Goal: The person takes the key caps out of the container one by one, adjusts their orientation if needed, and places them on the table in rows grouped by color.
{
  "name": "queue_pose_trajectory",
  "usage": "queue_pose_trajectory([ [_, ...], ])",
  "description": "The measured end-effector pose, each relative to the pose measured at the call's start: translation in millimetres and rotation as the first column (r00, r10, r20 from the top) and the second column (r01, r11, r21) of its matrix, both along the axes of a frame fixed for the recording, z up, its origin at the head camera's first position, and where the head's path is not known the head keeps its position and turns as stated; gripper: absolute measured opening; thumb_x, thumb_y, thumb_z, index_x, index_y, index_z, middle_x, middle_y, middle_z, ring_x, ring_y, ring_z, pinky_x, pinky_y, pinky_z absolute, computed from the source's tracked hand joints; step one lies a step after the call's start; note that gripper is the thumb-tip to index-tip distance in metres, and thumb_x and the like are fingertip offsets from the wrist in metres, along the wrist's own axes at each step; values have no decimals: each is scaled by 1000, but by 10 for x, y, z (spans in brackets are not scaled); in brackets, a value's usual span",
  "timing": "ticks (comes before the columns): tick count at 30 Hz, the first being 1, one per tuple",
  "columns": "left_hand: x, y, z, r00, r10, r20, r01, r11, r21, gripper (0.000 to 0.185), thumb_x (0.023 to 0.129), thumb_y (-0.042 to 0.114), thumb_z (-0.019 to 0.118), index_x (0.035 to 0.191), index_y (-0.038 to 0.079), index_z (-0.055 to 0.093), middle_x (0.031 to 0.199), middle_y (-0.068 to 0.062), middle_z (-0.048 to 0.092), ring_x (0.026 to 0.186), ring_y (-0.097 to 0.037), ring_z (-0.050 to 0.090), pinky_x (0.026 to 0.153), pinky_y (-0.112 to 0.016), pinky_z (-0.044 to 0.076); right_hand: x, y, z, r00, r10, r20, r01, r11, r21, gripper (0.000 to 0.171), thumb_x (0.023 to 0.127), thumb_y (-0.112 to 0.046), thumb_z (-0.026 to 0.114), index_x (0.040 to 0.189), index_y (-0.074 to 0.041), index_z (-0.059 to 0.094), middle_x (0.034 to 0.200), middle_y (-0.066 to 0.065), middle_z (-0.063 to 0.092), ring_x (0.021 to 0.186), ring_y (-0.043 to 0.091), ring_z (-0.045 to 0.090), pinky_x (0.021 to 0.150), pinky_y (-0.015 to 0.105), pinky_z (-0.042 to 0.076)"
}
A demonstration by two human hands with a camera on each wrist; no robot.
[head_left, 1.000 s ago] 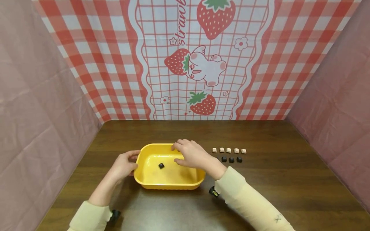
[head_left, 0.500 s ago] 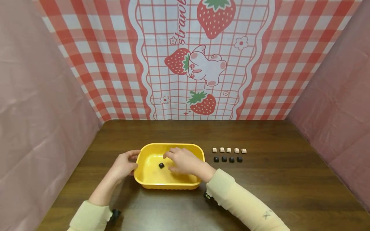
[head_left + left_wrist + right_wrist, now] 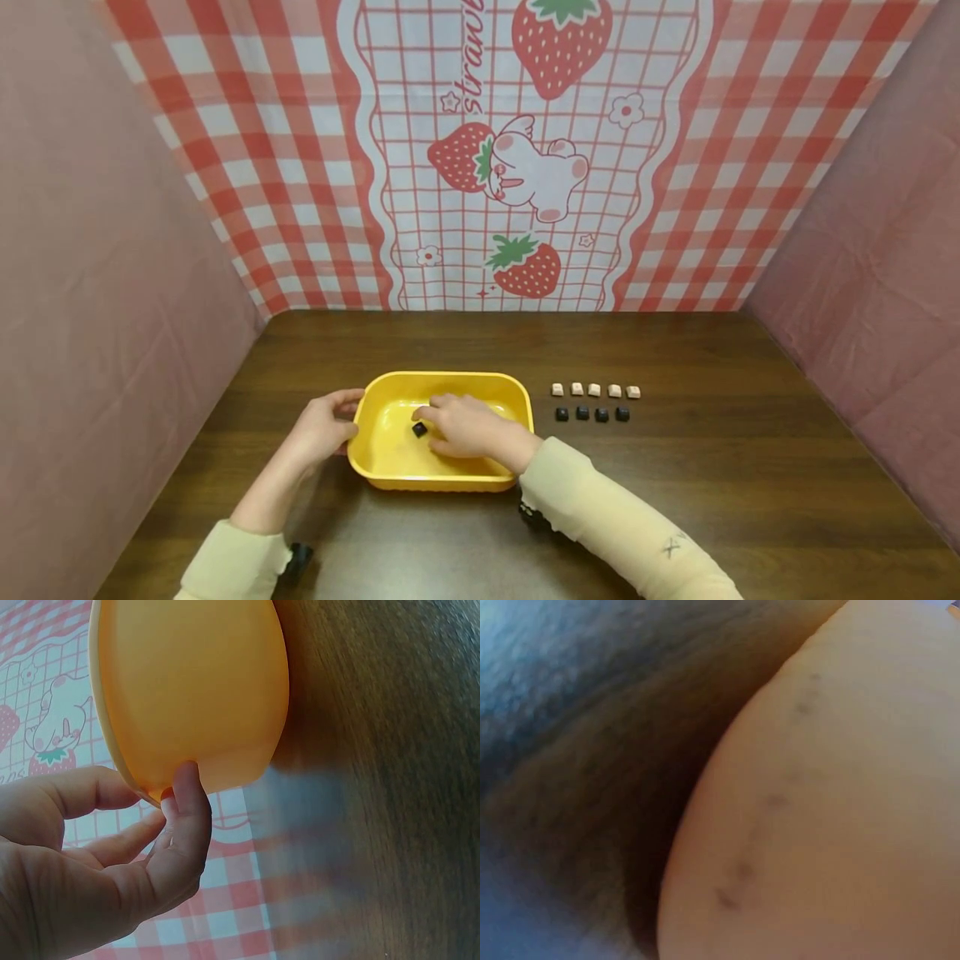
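The yellow tray (image 3: pixel 390 471) holds one black keycap (image 3: pixel 419 429); the left hand (image 3: pixel 321 428) grips its rim; the right hand (image 3: pixel 465 425) reaches in, fingertips at the keycap, grip unclear; the right wrist view is blurred.

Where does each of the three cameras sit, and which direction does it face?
Head: sits above, faces forward and down at the table; both hands and sleeves show, with the yellow tub, a black keycap inside it, and keycap rows.
Left wrist: close beside the left hand, facing the tub's outer wall; thumb touches its rim.
Right wrist: pressed near the tub, blurred; no hand visible.
Shared: all three views show the yellow tub and the table.
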State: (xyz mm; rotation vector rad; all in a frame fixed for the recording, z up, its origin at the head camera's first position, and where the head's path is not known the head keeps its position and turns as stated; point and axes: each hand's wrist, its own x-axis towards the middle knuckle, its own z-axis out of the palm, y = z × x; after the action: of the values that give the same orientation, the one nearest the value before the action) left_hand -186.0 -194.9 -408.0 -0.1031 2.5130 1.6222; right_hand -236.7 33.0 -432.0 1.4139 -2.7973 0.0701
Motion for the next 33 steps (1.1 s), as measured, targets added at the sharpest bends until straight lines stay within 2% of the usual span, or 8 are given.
queue_pose_trajectory([
  [13, -34, -28, 46, 1000, -12, 13, 12, 1000, -1, 58, 79, -12, 50, 136, -6, 43, 120, -29, 51, 81, -24, 61, 60, -37, 56, -33, -38, -34, 1000, 22, -7, -22, 999, -30, 17, 89, -30, 63, 102, -19, 63, 92, -4, 56, 77, 10, 52, 67, 26, 46],
  [23, -70, -50, 34, 1000, -21, -3, 21, 1000, -7, 58, 78, -11, 51, 136, -6, 43, 119, -29, 52, 80, -23, 61, 59, -36, 56, -69, -40, -60, 1000, 12, -15, -13, 1000, -27, 17, 85, -31, 67, 95, -19, 61, 87, -6, 54, 72, 8, 48, 63, 23, 42],
  [33, -85, -56, 44, 1000, -22, -2, 22, 1000, -7, 58, 78, -12, 51, 135, -7, 43, 118, -29, 52, 79, -23, 61, 59, -35, 56, -42, 39, 112, 993, 2, -117, 0, 1000, 12, 19, 84, -33, 68, 96, -19, 61, 88, -4, 53, 80, 13, 53, 66, 30, 45],
])
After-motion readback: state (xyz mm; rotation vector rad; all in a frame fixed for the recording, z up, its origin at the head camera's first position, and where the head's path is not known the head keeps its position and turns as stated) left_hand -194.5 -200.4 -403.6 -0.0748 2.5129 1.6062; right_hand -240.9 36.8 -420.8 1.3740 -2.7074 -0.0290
